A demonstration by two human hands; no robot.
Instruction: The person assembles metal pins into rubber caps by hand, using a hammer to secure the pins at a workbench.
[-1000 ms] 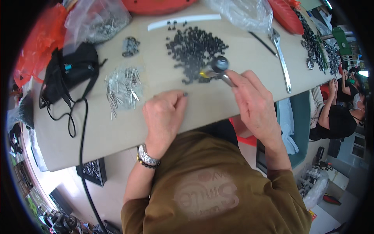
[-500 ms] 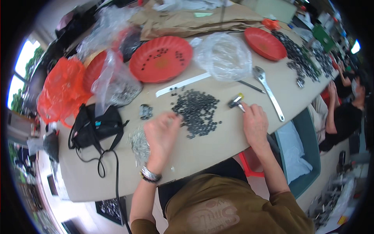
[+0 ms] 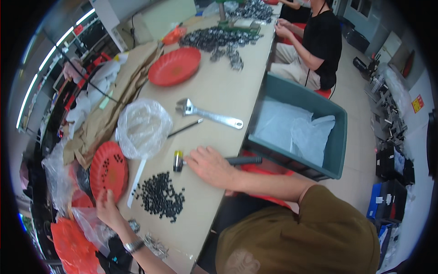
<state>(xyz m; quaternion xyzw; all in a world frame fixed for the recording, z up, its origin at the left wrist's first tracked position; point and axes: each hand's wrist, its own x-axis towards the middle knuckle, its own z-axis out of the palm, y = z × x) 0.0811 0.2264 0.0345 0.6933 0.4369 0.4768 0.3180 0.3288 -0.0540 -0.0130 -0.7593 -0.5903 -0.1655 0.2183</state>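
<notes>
My left hand point(image 3: 109, 211) is at the near rim of a scalloped red plate point(image 3: 109, 178), fingertips bent together over it. Whether they pinch the rim or a small piece, I cannot make out. Several small black pieces lie in that plate. My right hand point(image 3: 212, 168) lies closed over the handle of a small hammer point(image 3: 178, 162), which rests on the table. Its head has a yellow end and a dark end, and the dark handle sticks out past my hand. Between my hands is a pile of small black pieces point(image 3: 160, 196), beside a white strip point(image 3: 136, 183).
Beyond the hammer lie an adjustable wrench point(image 3: 210, 115), a black pen-like rod point(image 3: 185, 127), a clear plastic bag point(image 3: 144, 129) and another red plate point(image 3: 174, 67). A green bin point(image 3: 299, 163) stands right of the table. A person point(image 3: 321, 41) sits beyond it. Silvery pins point(image 3: 155, 246) lie near my left forearm.
The view has swung right. My left hand has gone from beside the black pile to the red plate. My right hand has shifted from beside the hammer's head onto its handle.
</notes>
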